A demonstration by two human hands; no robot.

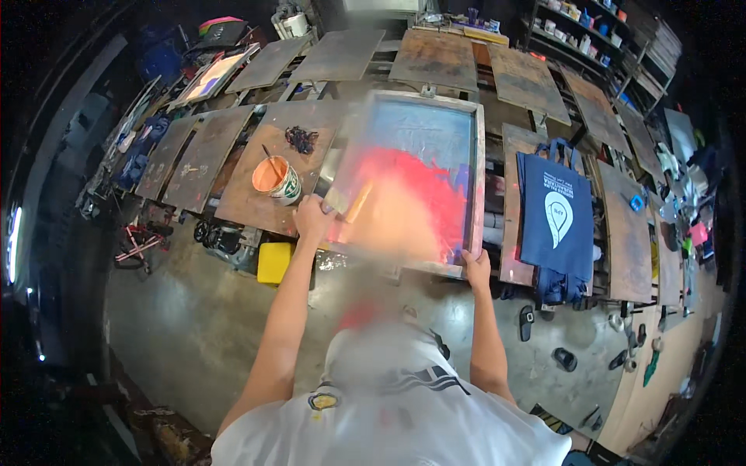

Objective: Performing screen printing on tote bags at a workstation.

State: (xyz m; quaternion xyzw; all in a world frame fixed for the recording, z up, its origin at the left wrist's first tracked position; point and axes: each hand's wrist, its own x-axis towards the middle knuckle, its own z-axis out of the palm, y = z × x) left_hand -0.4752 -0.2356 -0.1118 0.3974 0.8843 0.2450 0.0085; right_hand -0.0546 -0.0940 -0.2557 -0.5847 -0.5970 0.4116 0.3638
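At the near left corner: the left hand [311, 220], fingers curled around the edge of a framed screen [479, 171]; a blurred strip hides part of that side.
At the near right corner: the right hand [477, 269], gripping the same frame, thumb on top; it sits slightly closer to the body than the left.
Framed screen: between the hands and ahead of them, its long axis running away from the person, its near short edge spanning the two grips; whether it rests flat or is raised cannot be told.
Mesh: blue at the far end, red ink [404, 165] across the middle, orange ink [404, 221] toward the near edge.
Wooden bar: the slanted yellowish bar [358, 203] lies over the inked area, nearer the left hand.
Left of the screen: an orange-filled bucket [290, 188] with a stick [268, 153] in it, just beyond the left hand on a board [247, 198].
Right of the screen: a dark blue tote bag [575, 221], apart from the right hand.
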